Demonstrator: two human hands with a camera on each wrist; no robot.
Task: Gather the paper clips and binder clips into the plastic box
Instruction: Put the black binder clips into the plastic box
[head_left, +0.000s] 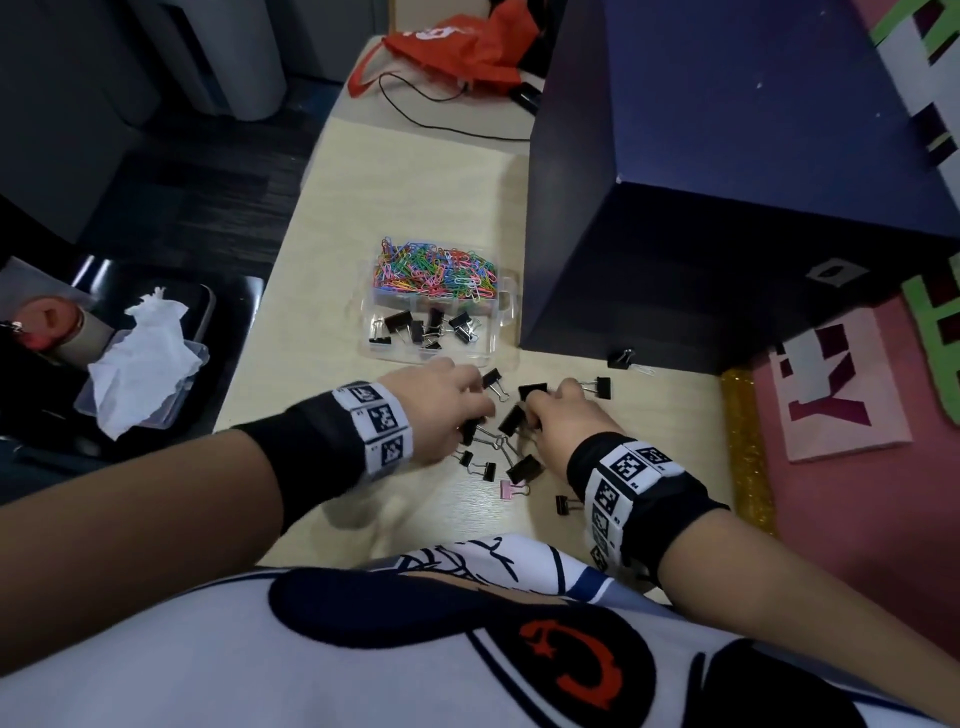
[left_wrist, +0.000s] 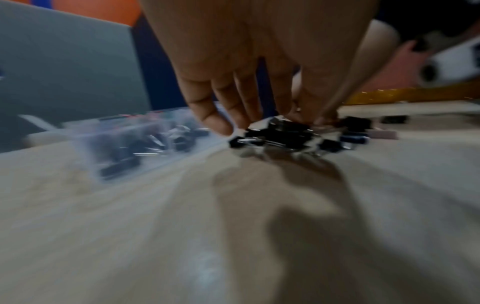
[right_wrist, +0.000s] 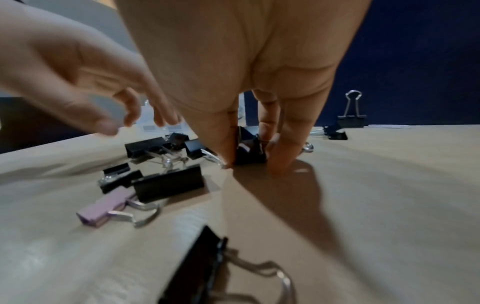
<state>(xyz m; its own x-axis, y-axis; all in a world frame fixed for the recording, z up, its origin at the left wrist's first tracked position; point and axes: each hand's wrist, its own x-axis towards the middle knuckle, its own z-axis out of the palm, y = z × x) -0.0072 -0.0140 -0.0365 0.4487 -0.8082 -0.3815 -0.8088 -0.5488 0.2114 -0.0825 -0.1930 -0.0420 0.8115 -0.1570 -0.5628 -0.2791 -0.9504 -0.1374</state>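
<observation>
A clear plastic box (head_left: 491, 340) stands on the pale table (head_left: 405, 197). Coloured paper clips (head_left: 434, 270) fill its far compartment, and black binder clips (head_left: 415, 327) lie in the near one. Loose black binder clips (head_left: 511, 418) and a pink binder clip (head_left: 511, 488) lie scattered in front of it. My right hand (head_left: 535, 413) pinches one black binder clip (right_wrist: 249, 152) between thumb and fingers on the table. My left hand (head_left: 475, 400) reaches down over the pile (left_wrist: 280, 133) with loosely curved fingers (right_wrist: 130, 119); nothing shows between them. One more clip (head_left: 621, 358) and a white paper clip (head_left: 644, 370) lie by the dark box.
A tall dark blue box (head_left: 727, 208) stands right of the plastic box. An orange bag (head_left: 467, 47) and a black cable (head_left: 441, 109) lie at the table's far end. Left of the table is a chair with tissue (head_left: 140, 364). A gold strip (head_left: 745, 447) borders the right edge.
</observation>
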